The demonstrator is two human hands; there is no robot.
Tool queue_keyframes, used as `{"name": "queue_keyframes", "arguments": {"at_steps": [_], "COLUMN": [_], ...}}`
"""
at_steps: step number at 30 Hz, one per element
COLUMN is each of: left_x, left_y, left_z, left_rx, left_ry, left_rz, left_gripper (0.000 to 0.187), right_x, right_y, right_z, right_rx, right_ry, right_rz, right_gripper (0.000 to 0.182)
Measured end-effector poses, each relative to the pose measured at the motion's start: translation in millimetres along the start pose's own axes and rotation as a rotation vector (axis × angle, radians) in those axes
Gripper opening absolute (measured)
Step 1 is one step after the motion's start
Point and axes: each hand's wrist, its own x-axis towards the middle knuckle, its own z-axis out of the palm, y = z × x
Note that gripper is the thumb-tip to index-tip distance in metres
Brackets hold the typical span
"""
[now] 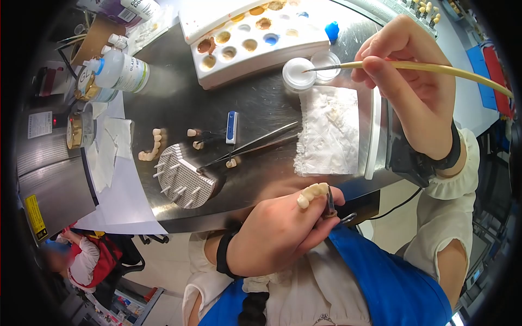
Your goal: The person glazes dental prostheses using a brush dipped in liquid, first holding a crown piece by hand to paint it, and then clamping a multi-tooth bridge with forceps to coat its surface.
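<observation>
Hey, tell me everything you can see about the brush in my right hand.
The brush is slim, with a long, smooth, pale yellow handle that looks curved here, perhaps from the lens. Toward its working end come a short, metallic-looking ferrule and a thin, dark tuft narrowing to a point. It lies nearly level, held between the thumb and fingers of your right hand, its handle running out past them. The tip is over the small round jar of white material; whether they touch, I can't tell.

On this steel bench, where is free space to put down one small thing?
Bare steel shows between the palette, tweezers and tissue, also between tweezers and left hand. Crowded: around the glaze bottle and honeycomb firing tray.
</observation>
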Motion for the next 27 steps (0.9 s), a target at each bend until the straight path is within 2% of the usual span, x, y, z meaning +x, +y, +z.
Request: {"name": "queue_keyframes", "arguments": {"at_steps": [9, 11, 15, 18, 20, 22, 27], "left_x": [0.6, 0.5, 0.1, 0.1, -0.6, -0.7, 0.8], "left_y": [0.3, -0.4, -2.3, -3.9, -4.9, -5.0, -1.7], "left_z": [-0.9, -1.0, 0.5, 2.0, 3.3, 3.5, 1.3], "left_rx": [-0.002, 0.002, 0.014, 0.007, 0.06, 0.114, 0.144], "left_ry": [-0.005, -0.005, 0.01, 0.017, 0.023, 0.027, -0.015], "left_rz": [0.013, 0.016, 0.023, 0.021, 0.043, 0.066, 0.02], "left_gripper": [0.02, 0.02, 0.02, 0.02, 0.019, 0.019, 0.02], "right_x": [0.4, -0.6, -6.7, -16.0, -13.7, -14.6, -19.5], "right_y": [4.7, 8.7, -12.6, -11.7, -14.6, -16.8, -19.1], "right_z": [0.3, 1.5, 3.9, 0.1, -5.1, -3.4, 3.8], "right_rx": [0.016, 0.028, 0.072, 0.253, 0.233, 0.23, 0.227], "right_ry": [-0.057, -0.009, 0.12, 0.002, -0.189, -0.263, -0.237], "right_rz": [0.021, -0.048, -0.043, -0.311, -0.423, -0.464, -0.399], "right_gripper": [0.003, 0.005, 0.012, 0.023, 0.025, 0.027, 0.024]}}
